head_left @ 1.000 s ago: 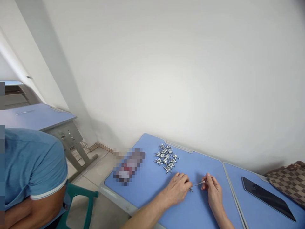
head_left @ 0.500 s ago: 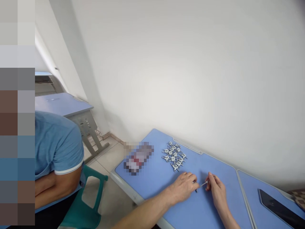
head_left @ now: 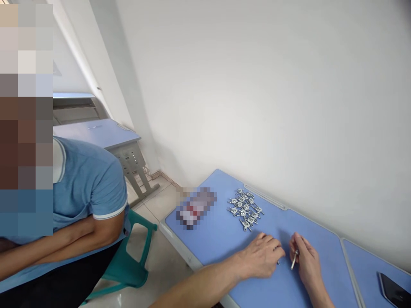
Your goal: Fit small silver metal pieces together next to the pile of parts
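Observation:
My right hand [head_left: 306, 259] pinches a thin, light metal rod [head_left: 294, 260] between thumb and fingers, its end pointing down toward the table. To its left, my left hand [head_left: 263, 256] rests low on the blue tabletop [head_left: 205, 239] with its fingers curled. Small dark metal bits [head_left: 278, 262] show at those fingertips; most of what lies under them is hidden. Beyond my left hand is a loose pile of small metal fittings [head_left: 245, 209], each with a plate and protruding pins.
A pixelated packet-like object [head_left: 196, 207] lies near the table's left end. At right, past a seam, lies a dark phone [head_left: 394, 291]. A person in a blue shirt [head_left: 96, 179] sits at left on a green stool [head_left: 141, 256]. A white wall [head_left: 257, 107] borders the far edge.
The view has shifted left, moving everything rightward in the picture. My right hand has turned, so the rod now points downward instead of toward my left hand.

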`<state>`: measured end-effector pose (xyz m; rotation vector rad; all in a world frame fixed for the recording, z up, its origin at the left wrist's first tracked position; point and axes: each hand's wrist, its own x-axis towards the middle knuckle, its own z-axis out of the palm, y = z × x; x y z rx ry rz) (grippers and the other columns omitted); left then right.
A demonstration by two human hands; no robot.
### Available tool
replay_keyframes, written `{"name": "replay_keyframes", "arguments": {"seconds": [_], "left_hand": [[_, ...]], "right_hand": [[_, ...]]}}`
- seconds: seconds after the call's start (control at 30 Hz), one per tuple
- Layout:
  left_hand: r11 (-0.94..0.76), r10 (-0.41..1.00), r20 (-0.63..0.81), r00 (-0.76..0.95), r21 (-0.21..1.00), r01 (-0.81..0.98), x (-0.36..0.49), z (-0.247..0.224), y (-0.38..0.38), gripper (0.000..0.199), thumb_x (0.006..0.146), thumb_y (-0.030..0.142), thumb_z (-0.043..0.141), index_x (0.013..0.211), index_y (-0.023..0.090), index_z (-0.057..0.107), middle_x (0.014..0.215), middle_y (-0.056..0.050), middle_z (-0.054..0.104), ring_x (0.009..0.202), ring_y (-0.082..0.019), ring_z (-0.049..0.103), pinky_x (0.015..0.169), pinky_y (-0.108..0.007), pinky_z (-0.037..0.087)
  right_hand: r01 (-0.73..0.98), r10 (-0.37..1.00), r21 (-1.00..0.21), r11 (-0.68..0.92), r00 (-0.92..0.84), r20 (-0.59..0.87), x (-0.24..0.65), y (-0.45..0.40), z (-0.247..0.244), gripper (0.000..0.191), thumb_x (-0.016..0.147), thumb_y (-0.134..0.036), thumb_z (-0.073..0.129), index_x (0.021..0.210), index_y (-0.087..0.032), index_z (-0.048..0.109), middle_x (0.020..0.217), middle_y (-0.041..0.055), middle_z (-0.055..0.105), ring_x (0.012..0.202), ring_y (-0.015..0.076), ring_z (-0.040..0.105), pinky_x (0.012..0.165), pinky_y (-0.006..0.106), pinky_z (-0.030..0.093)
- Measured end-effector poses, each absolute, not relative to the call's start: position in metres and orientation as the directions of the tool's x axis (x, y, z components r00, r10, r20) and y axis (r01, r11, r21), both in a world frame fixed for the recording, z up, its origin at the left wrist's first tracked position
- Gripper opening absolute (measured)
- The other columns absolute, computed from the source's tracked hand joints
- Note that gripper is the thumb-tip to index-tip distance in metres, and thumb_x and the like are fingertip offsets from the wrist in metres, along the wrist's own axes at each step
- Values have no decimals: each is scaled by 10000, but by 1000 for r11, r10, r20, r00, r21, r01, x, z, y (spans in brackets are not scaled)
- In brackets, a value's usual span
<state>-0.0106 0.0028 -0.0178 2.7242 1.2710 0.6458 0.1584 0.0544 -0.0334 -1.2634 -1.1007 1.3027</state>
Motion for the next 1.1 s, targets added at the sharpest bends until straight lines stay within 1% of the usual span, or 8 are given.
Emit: {"name": "replay_keyframes", "arguments": {"seconds": [0.1,0.17,0.37,0.47,0.6,0.73,0.87,1.1], "left_hand": [[-681,718,401,569,239,692,-2,-16,4,336,851,291,524,1158,161,482,1182,-75,528,1095,-199,491,971,-343,321],[-704,689,427,586,203,680,4,-17,8,375,846,330,523,1176,158,480,1193,-88,518,1106,-216,488,999,-371,297],[-758,569,474,672,-13,652,28,-22,31,298,863,290,466,1104,129,535,1083,-113,550,1005,-230,535,972,-432,317],[-756,544,514,664,-45,653,41,-24,40,281,857,274,463,1073,118,552,1048,-110,556,973,-223,545,987,-455,312],[-748,552,531,643,-27,664,47,-27,43,331,864,358,472,1065,110,561,1040,-107,555,961,-219,541,986,-456,332],[-758,528,534,661,-55,650,38,-26,41,268,898,259,414,1060,115,571,997,-83,564,930,-196,556,1027,-492,295],[-743,523,538,661,-92,663,32,-23,38,266,909,202,372,1036,121,591,927,-64,571,834,-169,572,1039,-527,279],[-732,510,580,635,-94,675,35,-27,37,241,893,176,374,971,136,598,860,-43,562,752,-160,577,1046,-539,276]], "right_hand": [[-151,988,-976,-155,-1,-157,163,58,-31,390,753,-501,676,608,-187,496,508,-60,396,421,80,343,379,211,301],[-195,983,-965,-177,11,-183,166,61,-30,372,715,-474,718,623,-185,502,525,-60,399,435,78,347,381,204,311],[-345,960,-904,-255,20,-278,180,69,-28,411,699,-409,748,603,-198,409,491,-88,308,377,50,241,322,182,238],[-388,954,-882,-268,23,-300,189,72,-26,446,725,-400,731,584,-199,359,480,-91,288,366,46,228,316,185,248],[-367,942,-882,-294,43,-332,193,73,-25,459,697,-390,753,575,-199,354,474,-89,307,366,48,262,319,187,270],[-314,942,-905,-287,80,-326,189,71,-26,392,609,-359,818,635,-195,463,479,-95,364,368,47,312,318,172,284],[-267,933,-907,-325,68,-354,186,70,-27,401,506,-325,870,748,-188,581,526,-78,486,428,77,460,376,172,393],[-233,902,-889,-394,86,-422,186,69,-27,466,423,-340,899,773,-194,628,578,-51,573,496,108,536,425,177,460]]}}
